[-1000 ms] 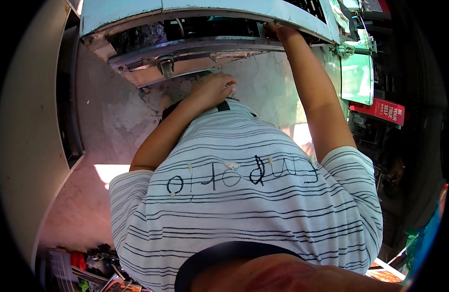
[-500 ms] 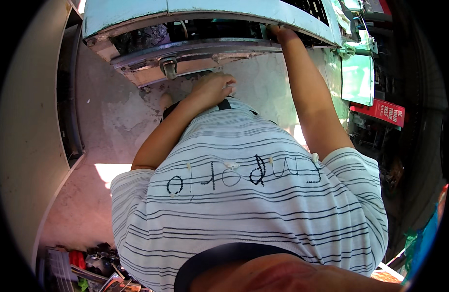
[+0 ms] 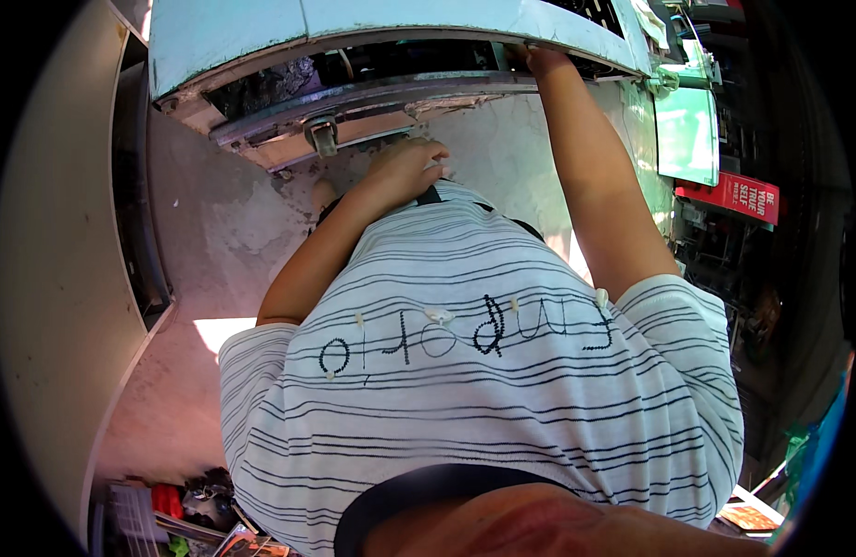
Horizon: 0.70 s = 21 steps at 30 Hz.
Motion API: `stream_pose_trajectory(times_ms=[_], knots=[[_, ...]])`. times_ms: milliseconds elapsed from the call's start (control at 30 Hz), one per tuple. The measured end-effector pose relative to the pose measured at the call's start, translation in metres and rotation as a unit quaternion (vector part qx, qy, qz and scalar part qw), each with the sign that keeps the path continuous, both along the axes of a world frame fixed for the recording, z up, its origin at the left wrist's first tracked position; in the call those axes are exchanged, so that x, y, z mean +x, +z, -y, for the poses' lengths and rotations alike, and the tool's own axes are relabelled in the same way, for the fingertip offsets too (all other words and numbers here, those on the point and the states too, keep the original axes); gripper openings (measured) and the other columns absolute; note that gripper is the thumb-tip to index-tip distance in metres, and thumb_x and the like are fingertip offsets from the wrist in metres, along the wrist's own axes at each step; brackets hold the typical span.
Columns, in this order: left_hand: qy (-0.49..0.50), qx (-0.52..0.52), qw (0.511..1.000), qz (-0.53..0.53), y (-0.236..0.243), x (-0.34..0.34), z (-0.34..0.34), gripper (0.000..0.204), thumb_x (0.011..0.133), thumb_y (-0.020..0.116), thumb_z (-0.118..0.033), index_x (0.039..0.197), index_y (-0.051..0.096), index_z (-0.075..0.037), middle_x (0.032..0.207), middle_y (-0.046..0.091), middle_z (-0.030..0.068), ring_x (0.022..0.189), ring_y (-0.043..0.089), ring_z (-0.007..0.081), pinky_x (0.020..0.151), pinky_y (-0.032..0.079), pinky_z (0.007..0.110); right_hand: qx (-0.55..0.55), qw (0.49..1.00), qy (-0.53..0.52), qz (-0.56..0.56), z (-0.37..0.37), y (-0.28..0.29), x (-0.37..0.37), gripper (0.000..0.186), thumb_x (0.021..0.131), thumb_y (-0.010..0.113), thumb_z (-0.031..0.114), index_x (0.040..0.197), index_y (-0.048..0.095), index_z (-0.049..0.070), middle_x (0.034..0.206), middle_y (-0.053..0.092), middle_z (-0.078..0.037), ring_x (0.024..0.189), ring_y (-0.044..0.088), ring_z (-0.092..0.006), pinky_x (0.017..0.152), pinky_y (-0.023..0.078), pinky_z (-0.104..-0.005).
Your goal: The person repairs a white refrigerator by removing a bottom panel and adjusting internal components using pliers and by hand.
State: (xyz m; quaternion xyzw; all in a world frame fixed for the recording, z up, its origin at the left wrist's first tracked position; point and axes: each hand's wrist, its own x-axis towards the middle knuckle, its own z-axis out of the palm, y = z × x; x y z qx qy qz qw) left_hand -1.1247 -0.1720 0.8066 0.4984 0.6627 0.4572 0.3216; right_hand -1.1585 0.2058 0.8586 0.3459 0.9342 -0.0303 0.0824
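Observation:
My right arm stretches forward, and my right hand (image 3: 545,61) reaches into an open drawer (image 3: 418,91) under a pale blue-white tabletop (image 3: 233,30). Its fingers are hidden in the dark gap under the table edge, so what they touch cannot be seen. At my waist, beside the hem of my striped shirt, is my left hand (image 3: 407,169). It holds nothing; its fingers are loosely bent and apart. Dark items and a crumpled, shiny plastic bag (image 3: 293,76) lie in the drawer's left part.
A metal handle (image 3: 323,137) juts from the drawer front towards me. A tall pale panel (image 3: 61,232) stands at left. At right are a glass sheet (image 3: 688,130), a red box (image 3: 739,197) and dark shelving. Mixed clutter (image 3: 191,506) sits low at left.
The view has shifted slightly, so the table and drawer sit a little higher and further left. Both hands keep nearly the same place, the right one still in the drawer.

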Motion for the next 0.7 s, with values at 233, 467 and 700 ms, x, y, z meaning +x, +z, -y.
stream_pose_trajectory(times_ms=[233, 467, 700], knots=[[-0.023, -0.012, 1.0, 0.011, 0.0052, -0.0028, -0.0008, 0.033, 0.094, 0.064, -0.025, 0.12, 0.066, -0.004, 0.113, 0.07, 0.0175, 0.103, 0.067, 0.0324, 0.087, 0.052, 0.039, -0.001, 1.0, -0.005, -0.002, 0.0005, 0.0007, -0.0005, 0.048, 0.1, 0.046, 0.046, 0.121, 0.066, 0.008, 0.12, 0.069, -0.017, 0.113, 0.064, -0.0312, 0.1, 0.046, -0.0363], [-0.028, 0.005, 0.999, 0.016, 0.0038, 0.0008, 0.0018, 0.033, 0.095, 0.063, -0.026, 0.12, 0.066, -0.004, 0.113, 0.07, 0.0186, 0.102, 0.067, 0.0331, 0.087, 0.052, 0.038, -0.004, 1.0, -0.009, -0.005, 0.0026, 0.0001, -0.0019, 0.048, 0.1, 0.046, 0.046, 0.12, 0.067, 0.008, 0.119, 0.069, -0.016, 0.113, 0.064, -0.0309, 0.1, 0.046, -0.0362], [-0.022, -0.005, 1.0, 0.022, 0.0036, 0.0024, 0.004, 0.035, 0.095, 0.063, -0.026, 0.123, 0.064, -0.005, 0.112, 0.07, 0.0177, 0.102, 0.068, 0.0319, 0.087, 0.051, 0.037, -0.005, 1.0, -0.013, -0.003, 0.0009, -0.0001, -0.0001, 0.048, 0.1, 0.046, 0.046, 0.12, 0.067, 0.008, 0.119, 0.07, -0.016, 0.113, 0.064, -0.0306, 0.1, 0.046, -0.0361]])
